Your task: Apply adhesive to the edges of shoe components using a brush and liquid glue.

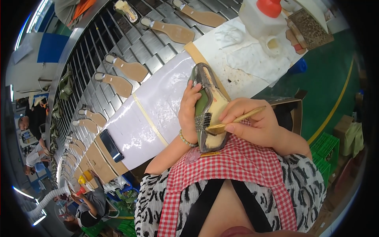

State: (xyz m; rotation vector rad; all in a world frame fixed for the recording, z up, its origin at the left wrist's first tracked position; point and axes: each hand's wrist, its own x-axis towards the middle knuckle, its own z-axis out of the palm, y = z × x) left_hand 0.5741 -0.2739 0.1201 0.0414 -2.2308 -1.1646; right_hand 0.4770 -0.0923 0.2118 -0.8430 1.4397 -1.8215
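My left hand (pixel 188 112) is wrapped round the side of a green shoe (pixel 218 103) on its last, tilted with the underside facing up. The underside shows a pale yellowish middle with dark edges folded in around it. In my right hand (pixel 258 124), thumb and fingers pinch the light wooden handle of a brush (pixel 248 114). Its dark bristles lie against the shoe's edge close to my left palm. The toe or heel end of the shoe nearest me rests against my red checked apron (pixel 229 168).
Several tan soles (pixel 173 32) lie on a metal slat conveyor (pixel 156 63) curving away to the left. A white container with a red lid (pixel 262 17) and stained white cloth (pixel 254 63) sit at the far right. A phone (pixel 111 145) lies on cardboard. Other people work at left.
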